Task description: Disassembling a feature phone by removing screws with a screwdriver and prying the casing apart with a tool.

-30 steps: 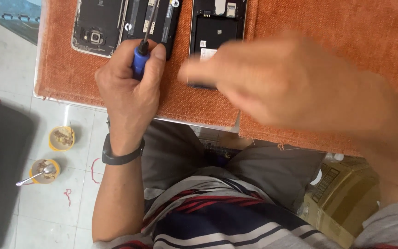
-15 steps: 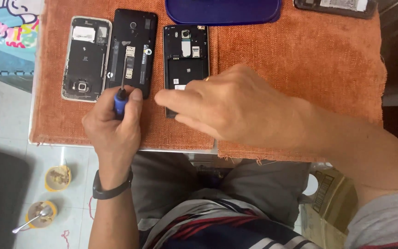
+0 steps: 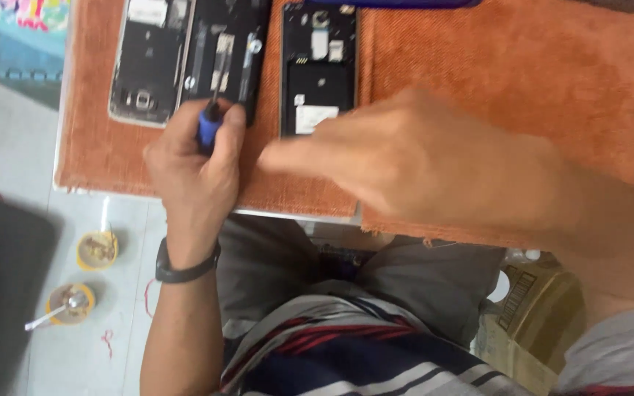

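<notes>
Gripping a small screwdriver with a blue handle, the left hand is sitting left of centre in the frame, its fingers curled tightly round the handle and the thumb pressing against its side. The thin metal tip is pointing up the frame and touching the lower part of the middle phone, a dark one lying with its back cover off.

The right hand is reaching in from the right edge and filling the centre of the frame, blurred. Its fingers are stretched out fairly flat and close together, pointing left, with the fingertips hovering just beside the lower end of the right phone. Whether they are actually touching that phone cannot be told, and they are holding nothing that shows.

Three opened phones are lying side by side in the upper left, on an orange cloth that is covering the table. The left phone is showing a silver-grey frame and a pale rectangular patch near its top. The right phone is showing a white rectangular label low in its dark inside, with smaller pale squares above it. A black wristband is circling the left wrist. On the pale floor at lower left, two small round yellow tubs are standing near each other, and a spoon is resting in the lower one.
</notes>
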